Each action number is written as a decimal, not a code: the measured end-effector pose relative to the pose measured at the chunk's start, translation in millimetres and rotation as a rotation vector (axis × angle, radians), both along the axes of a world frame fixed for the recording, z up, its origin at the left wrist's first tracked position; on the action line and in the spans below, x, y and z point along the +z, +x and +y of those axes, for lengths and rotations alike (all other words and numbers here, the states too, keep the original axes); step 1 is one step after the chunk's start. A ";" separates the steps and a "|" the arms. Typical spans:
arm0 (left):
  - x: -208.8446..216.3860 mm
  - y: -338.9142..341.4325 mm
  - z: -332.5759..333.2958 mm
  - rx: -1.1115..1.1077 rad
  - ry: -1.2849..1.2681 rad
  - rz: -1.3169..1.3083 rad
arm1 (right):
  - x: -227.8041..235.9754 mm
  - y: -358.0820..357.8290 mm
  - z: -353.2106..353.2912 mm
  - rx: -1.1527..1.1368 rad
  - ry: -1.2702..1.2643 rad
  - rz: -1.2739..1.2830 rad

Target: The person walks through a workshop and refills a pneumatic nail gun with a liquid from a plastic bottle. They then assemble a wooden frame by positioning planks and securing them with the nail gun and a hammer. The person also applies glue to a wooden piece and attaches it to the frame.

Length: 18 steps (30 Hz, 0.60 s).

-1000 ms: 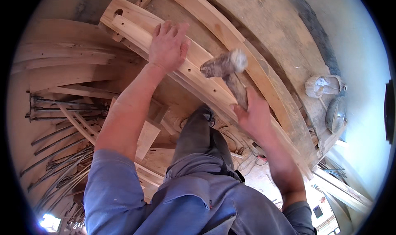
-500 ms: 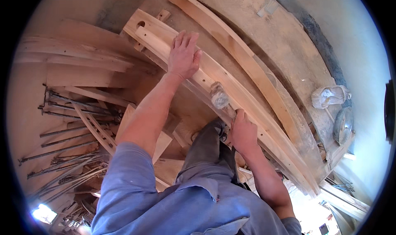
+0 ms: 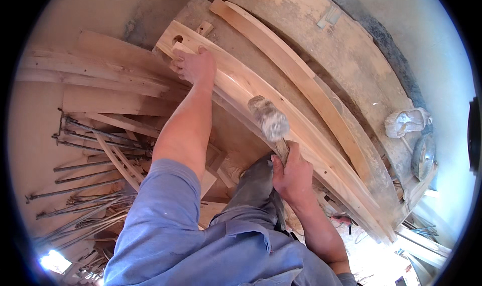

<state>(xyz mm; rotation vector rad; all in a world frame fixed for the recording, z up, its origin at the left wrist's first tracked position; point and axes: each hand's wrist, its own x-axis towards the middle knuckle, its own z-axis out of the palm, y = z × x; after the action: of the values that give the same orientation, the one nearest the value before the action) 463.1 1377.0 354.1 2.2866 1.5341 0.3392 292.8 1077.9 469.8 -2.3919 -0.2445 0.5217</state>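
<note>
A long pale wooden beam (image 3: pixel 241 78) with a round hole near its far-left end lies diagonally on the bench. Along its near side runs a narrower wooden strip (image 3: pixel 182 47) with small dark holes. My left hand (image 3: pixel 197 67) is closed over this strip close to its far-left end, fingers bent over the near edge. In my right hand (image 3: pixel 292 174) is a mallet (image 3: pixel 270 119), gripped by its short handle. Its worn, pale-smeared head is raised in front of the strip's middle. Whether the mallet touches the wood cannot be told.
Behind the beam, a curved wooden piece (image 3: pixel 301 80) lies on the dusty bench (image 3: pixel 346 50). A plastic-wrapped item (image 3: pixel 405 123) and a round dish (image 3: pixel 423 156) sit at the right. Metal bar clamps (image 3: pixel 95 135) and boards (image 3: pixel 100 70) are stacked at left.
My left hand has slid toward the far-left end of the strip and now curls around it. The mallet has come up closer to me, still in my right hand.
</note>
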 end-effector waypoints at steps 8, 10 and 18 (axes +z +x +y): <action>6.6 -0.2 6.4 0.056 -0.206 -0.128 | -21.7 23.4 23.0 0.151 -0.254 0.210; 0.4 -0.3 13.6 0.057 -0.190 -0.204 | -2.9 23.5 29.4 0.116 -0.159 0.174; -6.4 -2.8 17.2 0.210 -0.376 -0.349 | -43.5 14.9 52.4 0.077 -0.232 0.129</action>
<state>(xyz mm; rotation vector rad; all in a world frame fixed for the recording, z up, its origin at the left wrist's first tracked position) 460.3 1394.2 347.7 1.6850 1.5070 0.4369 307.7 1130.3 426.3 -2.5669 -0.2309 0.7741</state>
